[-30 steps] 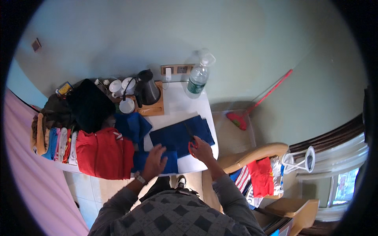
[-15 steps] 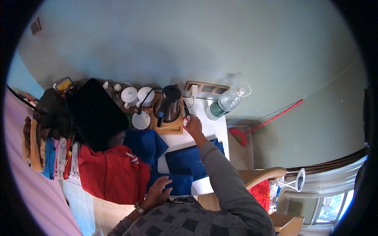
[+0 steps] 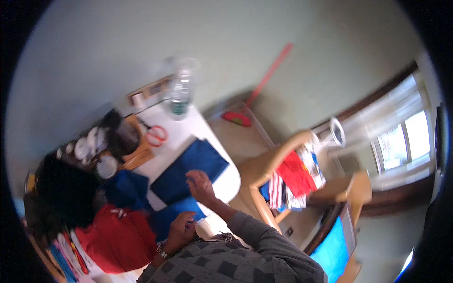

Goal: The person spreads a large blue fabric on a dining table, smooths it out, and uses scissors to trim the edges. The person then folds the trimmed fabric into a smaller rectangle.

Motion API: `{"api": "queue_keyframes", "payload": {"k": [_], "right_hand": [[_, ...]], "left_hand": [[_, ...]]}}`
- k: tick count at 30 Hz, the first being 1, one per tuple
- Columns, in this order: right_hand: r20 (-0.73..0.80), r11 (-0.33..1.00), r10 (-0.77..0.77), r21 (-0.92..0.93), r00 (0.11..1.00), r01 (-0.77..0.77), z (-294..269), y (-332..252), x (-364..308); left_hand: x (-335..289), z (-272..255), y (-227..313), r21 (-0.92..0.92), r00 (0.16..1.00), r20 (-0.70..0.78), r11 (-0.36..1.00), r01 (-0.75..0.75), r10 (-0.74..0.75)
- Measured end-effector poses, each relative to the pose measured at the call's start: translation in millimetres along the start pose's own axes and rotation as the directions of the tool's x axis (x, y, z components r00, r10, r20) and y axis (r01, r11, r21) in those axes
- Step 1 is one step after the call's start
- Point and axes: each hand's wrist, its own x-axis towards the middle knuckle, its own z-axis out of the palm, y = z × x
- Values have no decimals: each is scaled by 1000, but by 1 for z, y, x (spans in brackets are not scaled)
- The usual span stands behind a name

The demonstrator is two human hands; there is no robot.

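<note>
My right hand is in the air over a folded dark blue cloth on the white table. It is blurred by motion; its fingers look loosely apart, with nothing visible in them. Near my body, my left hand, with a watch at its wrist, hovers by a smaller blue cloth piece. Its fingers are loosely bent and apart, and I see nothing held. Scissors with red-orange handles lie on the table beside the wooden tray. A red garment lies left of my left hand.
A clear plastic bottle stands at the table's far corner. Cups and a dark kettle sit around the tray. To the right is a wooden chair with folded clothes. A red broom leans on the wall.
My view has swung to the right, bringing the chair and clothes further in. My right hand has let go of the scissors and moved back toward me. My left hand's fingers are more bent.
</note>
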Motion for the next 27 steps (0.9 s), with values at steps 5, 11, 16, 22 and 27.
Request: {"api": "queue_keyframes", "payload": {"k": [5,11,16,22,27], "right_hand": [[7,925,368,100,930,-367,-83,4,-146],[-165,652,749,11,642,-758,-139,39,-348],[-187,539,815,-104,549,-836,-134,65,-480],[18,290,955,145,296,-946,-136,38,-462],[49,248,963,207,263,-946,-146,39,-413]], "left_hand": [[13,38,35,38,980,140,989,-146,139],[107,27,13,207,968,-93,955,-211,234],[225,-67,-7,-164,885,-466,983,-87,0],[345,-152,-62,252,480,-833,961,-115,276],[394,-196,-106,326,517,-829,936,134,215]]}}
